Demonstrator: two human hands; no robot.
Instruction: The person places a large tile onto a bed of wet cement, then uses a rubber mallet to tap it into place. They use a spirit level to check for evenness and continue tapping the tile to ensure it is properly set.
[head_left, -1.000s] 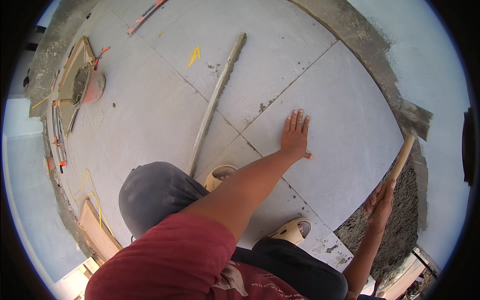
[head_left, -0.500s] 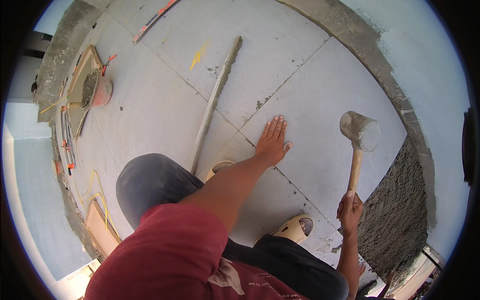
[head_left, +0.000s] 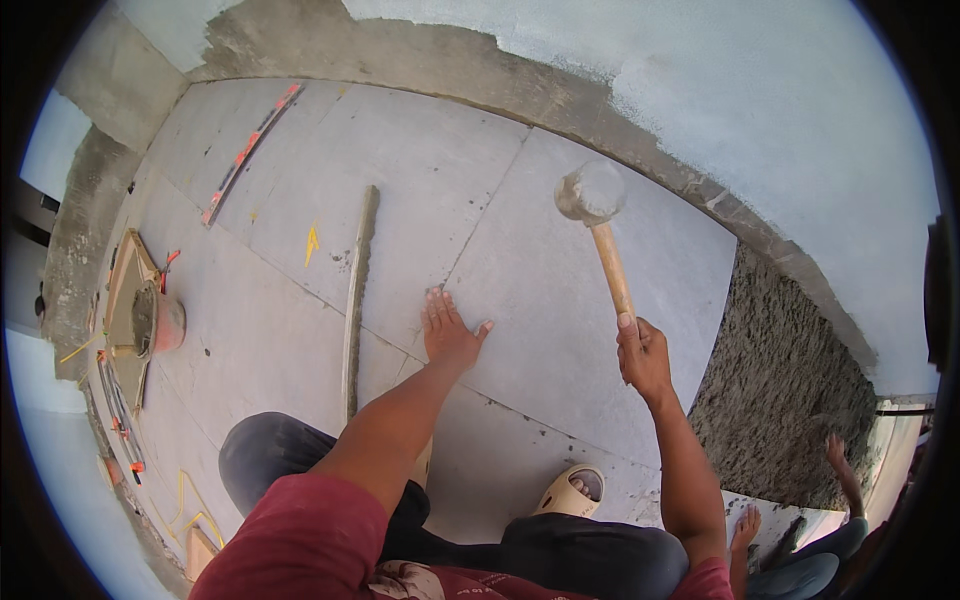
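Since half a second earlier, the left hand (head_left: 453,336) had shifted nearer the corner of the large grey tile (head_left: 565,335), and the mallet (head_left: 606,250) had swung from beside the mortar toward the wall side. The pale blue wall (head_left: 780,150) curved along the far side, with a bare grey band at its foot. The tile lay between that band and its neighbours, its right edge meeting a bed of rough dark mortar (head_left: 780,380). A straight bar (head_left: 358,300) rested on the tiles to the left, crusted along one side; beyond it lay a red level (head_left: 250,155). Farther left stood a reddish bucket (head_left: 170,325). The mallet's pale head showed above the tile; whether it touched could not be told. The right hand (head_left: 645,355) wrapped its wooden handle, thumb along it. The left hand was palm down, fingers slightly parted, thumb out, fingertips at the joint. Another person's hand (head_left: 837,452) showed over the mortar. Yellow strips (head_left: 312,242) lay left of the bar.
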